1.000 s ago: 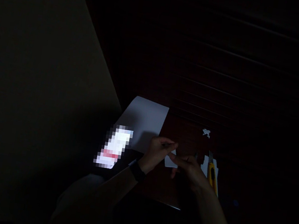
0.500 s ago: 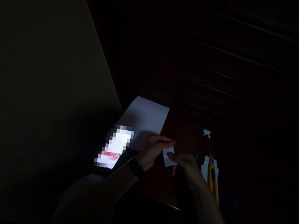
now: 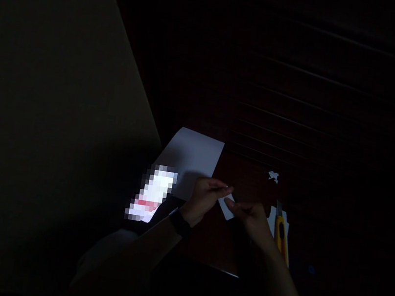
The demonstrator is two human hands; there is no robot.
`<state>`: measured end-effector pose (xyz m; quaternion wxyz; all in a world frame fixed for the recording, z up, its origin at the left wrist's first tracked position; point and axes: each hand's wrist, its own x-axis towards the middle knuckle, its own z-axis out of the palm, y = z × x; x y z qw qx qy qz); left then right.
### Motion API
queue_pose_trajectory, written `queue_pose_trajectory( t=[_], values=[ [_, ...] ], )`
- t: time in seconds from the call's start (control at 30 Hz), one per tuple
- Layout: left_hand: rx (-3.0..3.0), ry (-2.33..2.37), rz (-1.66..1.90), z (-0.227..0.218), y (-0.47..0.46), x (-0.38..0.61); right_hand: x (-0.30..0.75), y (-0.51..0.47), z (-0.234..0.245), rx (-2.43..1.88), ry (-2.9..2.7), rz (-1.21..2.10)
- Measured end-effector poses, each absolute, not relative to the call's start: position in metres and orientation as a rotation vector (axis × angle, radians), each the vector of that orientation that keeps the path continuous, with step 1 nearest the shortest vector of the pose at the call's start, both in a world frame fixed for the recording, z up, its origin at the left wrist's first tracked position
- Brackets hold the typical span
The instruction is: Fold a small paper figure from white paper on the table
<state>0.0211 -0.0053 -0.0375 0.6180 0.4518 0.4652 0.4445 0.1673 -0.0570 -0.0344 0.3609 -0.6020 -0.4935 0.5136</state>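
Paper piece (image 3: 227, 208): one small white bit, held between both hands above the dark reddish tabletop (image 3: 247, 185), just in front of the big sheet.
Long axis: it ran on a slant, from upper left by the left thumb down to the right, toward the right fingertips.
Left hand (image 3: 206, 199): fingers pinched narrow on the piece's upper-left edge; one dark watch (image 3: 179, 222) sat on the wrist.
Right hand (image 3: 254, 220): fingertips closed on the lower-right edge (the dim light hid the finer detail of the pinch).
Sheet (image 3: 192, 161): one large white sheet, flat on the table, touching nothing in the hands.
Knife (image 3: 280, 231): one yellow cutter, just right of the right hand, blade end pointing away from the person.
Scrap (image 3: 273, 176): one tiny white shred, beyond the knife, apart from both hands.
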Motion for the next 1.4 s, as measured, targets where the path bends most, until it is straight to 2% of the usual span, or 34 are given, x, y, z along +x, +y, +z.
queue_pose_trajectory(
  t=[0.27,0.43,0.57,0.67,0.83,0.93,1.2,1.4],
  values=[
    [1.116,1.201,1.288,-0.018,0.013,0.001,0.174,-0.061,-0.027,-1.592,-1.099,1.214],
    [1.827,0.947,1.334,-0.021,-0.007,0.014,0.17,-0.051,-0.031,-1.298,-0.665,1.551],
    [2.21,0.725,1.185,-0.024,-0.025,0.024,0.177,-0.049,-0.037,-1.167,-0.544,1.526],
    [2.087,0.824,1.119,-0.023,-0.029,0.027,0.184,-0.052,-0.038,-1.276,-0.62,1.382],
    [1.484,1.012,0.881,-0.039,-0.023,0.032,0.181,-0.054,-0.036,-1.424,-0.891,1.131],
    [1.271,0.963,0.763,-0.052,-0.019,0.032,0.174,-0.053,-0.039,-1.44,-0.917,1.155],
    [1.203,0.894,0.78,-0.051,-0.017,0.029,0.173,-0.055,-0.045,-1.366,-0.805,1.28],
    [1.195,0.75,0.631,-0.052,-0.015,0.023,0.179,-0.055,-0.037,-1.413,-0.795,1.172]
  ],
)
